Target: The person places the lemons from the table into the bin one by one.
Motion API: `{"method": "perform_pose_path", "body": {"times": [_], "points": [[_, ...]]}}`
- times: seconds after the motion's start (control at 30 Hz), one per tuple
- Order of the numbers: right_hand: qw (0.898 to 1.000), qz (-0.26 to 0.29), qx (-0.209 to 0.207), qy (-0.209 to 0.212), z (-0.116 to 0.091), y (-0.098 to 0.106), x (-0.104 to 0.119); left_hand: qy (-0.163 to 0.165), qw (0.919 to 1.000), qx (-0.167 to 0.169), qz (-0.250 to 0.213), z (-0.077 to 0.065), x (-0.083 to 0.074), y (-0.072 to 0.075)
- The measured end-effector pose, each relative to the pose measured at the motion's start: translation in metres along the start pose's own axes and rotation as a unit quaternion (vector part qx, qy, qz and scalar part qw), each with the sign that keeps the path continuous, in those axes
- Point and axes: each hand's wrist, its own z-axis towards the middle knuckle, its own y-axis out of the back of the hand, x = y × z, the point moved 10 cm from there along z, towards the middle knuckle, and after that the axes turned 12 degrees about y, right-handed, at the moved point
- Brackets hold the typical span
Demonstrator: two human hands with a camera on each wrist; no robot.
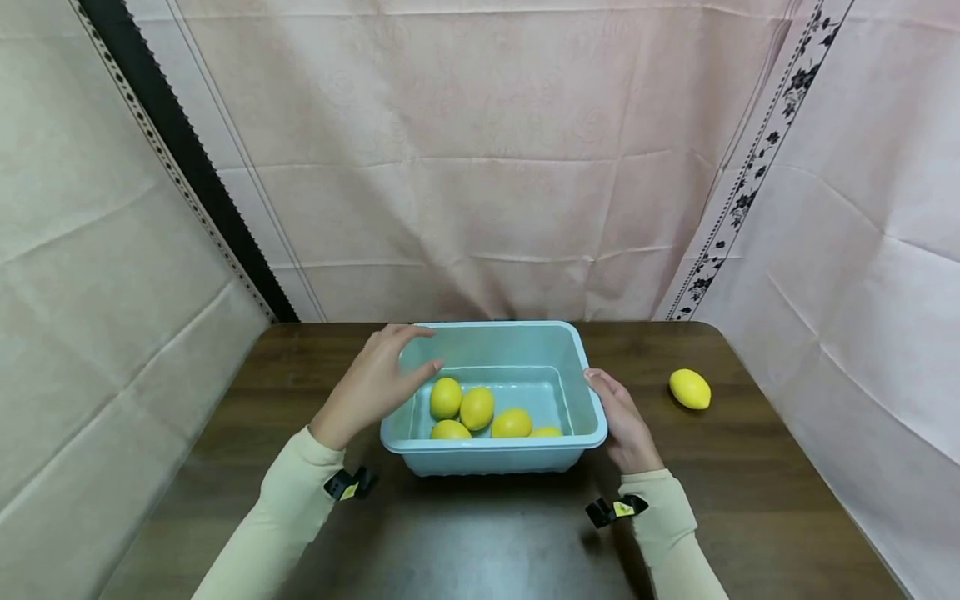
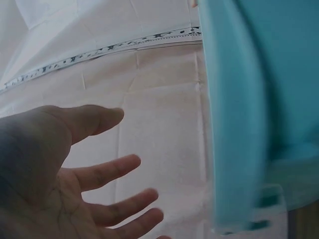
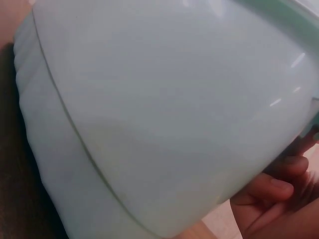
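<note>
A light blue plastic basin [image 1: 487, 461] stands on the table with several yellow lemons [image 1: 477, 408] inside, gathered toward its front. My left hand [image 1: 378, 383] hovers at the basin's left side, thumb and fingers spread apart. In the left wrist view, a gap separates the left fingers [image 2: 117, 167] from the basin wall [image 2: 234, 124], and the hand holds nothing. At the opposite side, my right hand [image 1: 622, 417] grips the right rim. Its curled fingers [image 3: 271, 189] show at the basin's edge in the right wrist view; part of the grip is hidden.
A single lemon [image 1: 690, 389] lies on the dark wooden table [image 1: 480, 533], to the right of the basin and right hand. Pale cloth [image 1: 487, 167] hangs behind the table and along both sides.
</note>
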Motion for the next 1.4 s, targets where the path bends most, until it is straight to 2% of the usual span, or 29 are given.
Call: {"method": "perform_pose_path", "body": {"times": [0.13,0.37,0.5,0.67,0.87,1.03,1.17,1.3,1.4], "points": [[1.000,-0.004,0.003,-0.001,0.000,-0.001,0.001,0.015,0.9994,-0.022,-0.021,-0.008,0.016,-0.003],[1.000,-0.006,-0.001,0.000,-0.001,0.000,0.002,0.054,0.9958,-0.036,-0.066,-0.013,0.041,-0.018],[1.000,-0.006,-0.003,-0.001,-0.001,0.000,0.002,0.085,0.9910,-0.046,-0.092,-0.016,0.056,-0.024],[1.000,-0.005,-0.007,-0.008,-0.001,0.000,0.001,0.127,0.9808,-0.053,-0.138,-0.016,0.072,-0.029],[1.000,-0.001,-0.007,-0.008,-0.002,-0.001,-0.001,0.139,0.9617,-0.043,-0.232,-0.015,0.083,-0.039],[1.000,0.002,-0.007,-0.007,-0.003,-0.002,-0.002,0.174,0.9383,-0.024,-0.298,-0.012,0.098,-0.047],[1.000,-0.001,-0.001,-0.007,-0.002,-0.003,-0.001,0.204,0.9191,-0.015,-0.337,-0.012,0.108,-0.052],[1.000,-0.011,0.003,-0.002,-0.003,-0.001,0.002,0.215,0.9016,-0.006,-0.375,-0.012,0.111,-0.059],[1.000,-0.022,0.007,-0.005,-0.002,0.000,0.002,0.221,0.8930,0.004,-0.392,-0.011,0.113,-0.062]]}}
